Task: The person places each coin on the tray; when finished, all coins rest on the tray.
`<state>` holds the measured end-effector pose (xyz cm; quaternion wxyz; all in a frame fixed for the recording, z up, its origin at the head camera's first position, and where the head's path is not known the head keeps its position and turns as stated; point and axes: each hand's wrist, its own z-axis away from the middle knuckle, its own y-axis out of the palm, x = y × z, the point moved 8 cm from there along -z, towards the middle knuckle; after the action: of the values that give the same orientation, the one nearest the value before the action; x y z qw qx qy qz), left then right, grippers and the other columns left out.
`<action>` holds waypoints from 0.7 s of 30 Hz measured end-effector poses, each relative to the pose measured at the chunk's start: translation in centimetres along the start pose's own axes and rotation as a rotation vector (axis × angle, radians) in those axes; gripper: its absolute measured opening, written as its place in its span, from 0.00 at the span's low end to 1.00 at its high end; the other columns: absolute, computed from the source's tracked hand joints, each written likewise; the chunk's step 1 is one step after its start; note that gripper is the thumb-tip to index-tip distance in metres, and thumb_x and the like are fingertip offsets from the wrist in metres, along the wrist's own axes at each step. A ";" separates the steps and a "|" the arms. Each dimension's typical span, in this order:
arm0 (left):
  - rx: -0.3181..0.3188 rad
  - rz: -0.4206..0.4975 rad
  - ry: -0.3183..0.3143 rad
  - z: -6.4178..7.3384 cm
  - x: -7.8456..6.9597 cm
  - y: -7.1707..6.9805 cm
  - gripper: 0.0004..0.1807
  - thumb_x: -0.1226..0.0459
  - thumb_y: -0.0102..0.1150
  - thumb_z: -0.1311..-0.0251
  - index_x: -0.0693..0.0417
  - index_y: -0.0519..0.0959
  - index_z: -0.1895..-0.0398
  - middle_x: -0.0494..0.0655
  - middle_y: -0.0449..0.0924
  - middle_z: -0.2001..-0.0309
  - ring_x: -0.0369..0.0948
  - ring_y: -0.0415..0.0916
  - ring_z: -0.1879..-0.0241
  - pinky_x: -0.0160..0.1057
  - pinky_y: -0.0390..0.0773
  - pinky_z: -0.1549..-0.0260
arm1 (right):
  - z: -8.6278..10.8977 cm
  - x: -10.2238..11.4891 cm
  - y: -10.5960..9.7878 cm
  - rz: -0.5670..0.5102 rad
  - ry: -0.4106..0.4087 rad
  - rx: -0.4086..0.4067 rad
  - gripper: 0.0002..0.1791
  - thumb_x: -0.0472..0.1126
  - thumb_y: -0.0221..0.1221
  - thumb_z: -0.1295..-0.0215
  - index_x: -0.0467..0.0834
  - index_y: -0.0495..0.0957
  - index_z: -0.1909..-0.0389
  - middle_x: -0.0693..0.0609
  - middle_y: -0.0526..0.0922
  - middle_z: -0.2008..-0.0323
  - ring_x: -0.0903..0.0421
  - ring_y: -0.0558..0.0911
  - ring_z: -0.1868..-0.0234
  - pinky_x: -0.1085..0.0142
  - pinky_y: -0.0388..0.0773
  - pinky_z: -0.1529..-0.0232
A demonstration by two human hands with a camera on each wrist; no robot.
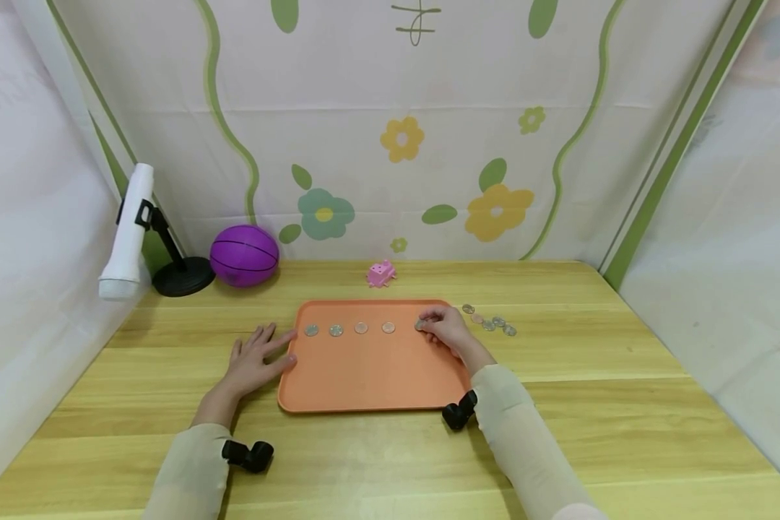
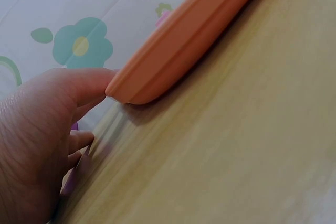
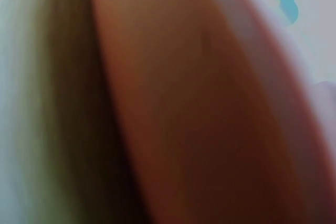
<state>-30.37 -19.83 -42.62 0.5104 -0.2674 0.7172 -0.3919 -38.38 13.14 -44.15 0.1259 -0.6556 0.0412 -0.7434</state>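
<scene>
An orange tray (image 1: 370, 379) lies on the wooden table, with a row of several coins (image 1: 360, 328) spaced out across its far half. At the right end of that row, my right hand (image 1: 448, 332) pinches a coin (image 1: 419, 326) low over the tray between thumb and fingers. My left hand (image 1: 253, 365) rests at the tray's left edge, fingers spread, with thumb and index finger touching the rim. In the left wrist view, the thumb (image 2: 89, 85) meets the tray's corner (image 2: 157, 59). A blurred orange surface (image 3: 173, 103) fills most of the right wrist view.
More coins (image 1: 489, 326) lie loose on the table just right of the tray. Behind it sits a small pink toy (image 1: 381, 274). A purple ball (image 1: 244, 256) and a white microphone-like object (image 1: 128, 231) on a black stand (image 1: 183, 276) occupy the back left. Patterned cloth (image 1: 364, 87) surrounds the table.
</scene>
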 end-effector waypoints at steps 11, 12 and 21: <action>-0.004 0.005 0.002 -0.1 0.1 0.0 0.31 0.48 0.50 0.46 0.48 0.63 0.39 0.63 0.46 0.37 0.59 0.36 0.39 0.63 0.30 0.50 | 0.4 0.4 -0.3 0.013 -0.002 0.016 0.10 0.31 0.56 0.46 0.32 0.74 0.62 0.45 0.74 0.74 0.57 0.70 0.82 0.69 0.67 0.83; -0.005 0.007 0.002 -0.1 0.1 0.0 0.31 0.48 0.50 0.46 0.48 0.63 0.39 0.63 0.46 0.37 0.59 0.36 0.39 0.63 0.30 0.50 | 0.5 0.4 -0.4 0.008 0.003 0.017 0.10 0.31 0.56 0.45 0.32 0.73 0.61 0.45 0.74 0.75 0.57 0.70 0.82 0.69 0.67 0.83; 0.002 0.015 -0.004 0.0 0.1 0.1 0.31 0.48 0.51 0.47 0.49 0.63 0.39 0.64 0.46 0.37 0.59 0.36 0.39 0.63 0.30 0.50 | 1.2 1.9 -2.1 0.023 -0.031 0.001 0.14 0.32 0.54 0.43 0.29 0.72 0.57 0.45 0.74 0.73 0.55 0.70 0.78 0.66 0.69 0.78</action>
<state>-30.37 -19.89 -42.77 0.5148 -0.2623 0.7179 -0.3882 -37.67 14.84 -41.68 0.1353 -0.6666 0.0464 -0.7315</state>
